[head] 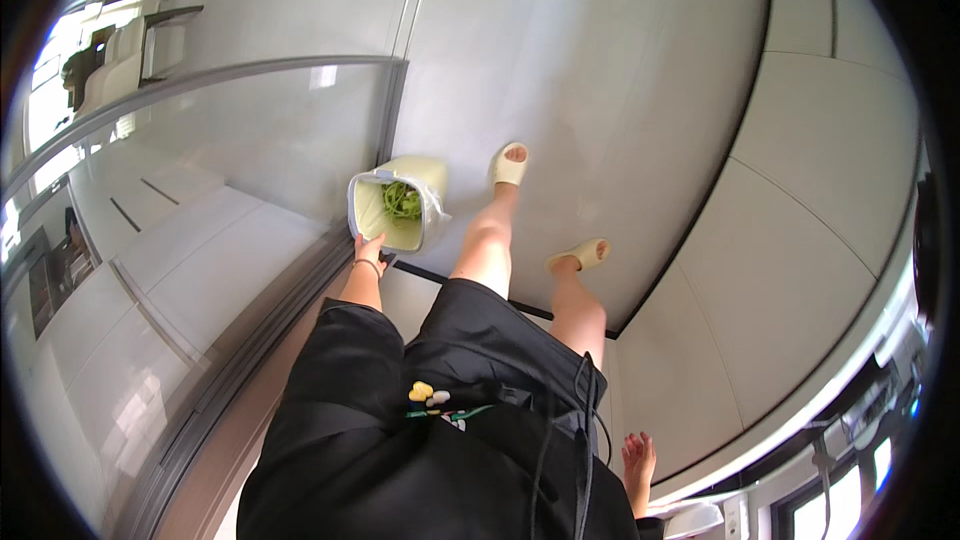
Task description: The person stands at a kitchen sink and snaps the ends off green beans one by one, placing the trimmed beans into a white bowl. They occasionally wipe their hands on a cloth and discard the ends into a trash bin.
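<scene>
My left hand grips the near rim of a pale yellow waste bin, fingers over its edge. The bin has a grey-white rim and a clear plastic liner that sticks out on its right side. Green leafy stems lie inside it. At the lower right, my right hand hangs beside my body near the cabinet fronts, its fingers somewhat apart and holding nothing.
A framed glass sliding door stands to the left, next to the bin. White cabinet fronts curve along the right below a counter. My feet in cream slippers rest on the grey floor.
</scene>
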### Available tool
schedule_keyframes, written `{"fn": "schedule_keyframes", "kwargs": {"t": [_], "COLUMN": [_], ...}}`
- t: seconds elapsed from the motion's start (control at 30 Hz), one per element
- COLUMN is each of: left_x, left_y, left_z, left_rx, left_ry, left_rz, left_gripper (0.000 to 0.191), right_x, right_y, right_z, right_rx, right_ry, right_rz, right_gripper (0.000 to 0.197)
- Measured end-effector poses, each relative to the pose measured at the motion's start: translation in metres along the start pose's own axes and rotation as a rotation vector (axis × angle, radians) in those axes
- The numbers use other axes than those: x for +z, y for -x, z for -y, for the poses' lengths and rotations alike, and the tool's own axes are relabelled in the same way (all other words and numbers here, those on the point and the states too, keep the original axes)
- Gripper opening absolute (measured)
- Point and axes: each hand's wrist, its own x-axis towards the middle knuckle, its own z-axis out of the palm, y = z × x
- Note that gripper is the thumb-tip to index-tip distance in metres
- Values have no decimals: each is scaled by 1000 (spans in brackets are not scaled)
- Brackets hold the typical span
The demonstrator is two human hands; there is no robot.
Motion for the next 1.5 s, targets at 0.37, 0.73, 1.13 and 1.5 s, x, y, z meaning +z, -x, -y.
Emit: {"fn": "schedule_keyframes", "kwargs": {"t": [0.37, 0.73, 1.13, 1.5], "left_x": [-56, -131, -48, -18], "left_y": [146, 177, 220, 271], "left_z": [20, 38, 269, 164], "left_rx": [188, 335, -42, 168], "left_ry": [122, 283, 66, 76], "left_rz": [182, 75, 197, 505], "left_gripper": [22, 33, 27, 25], "right_x": [-12, -28, -74, -75], "right_y": [-40, -15, 31, 22], "right_z": [-25, 93, 133, 140], "right_rx": [-359, -711, -518, -325], "right_ry": [-230, 251, 69, -356], "right_rz": [226, 314, 326, 375], "right_gripper": [45, 43, 56, 52]}}
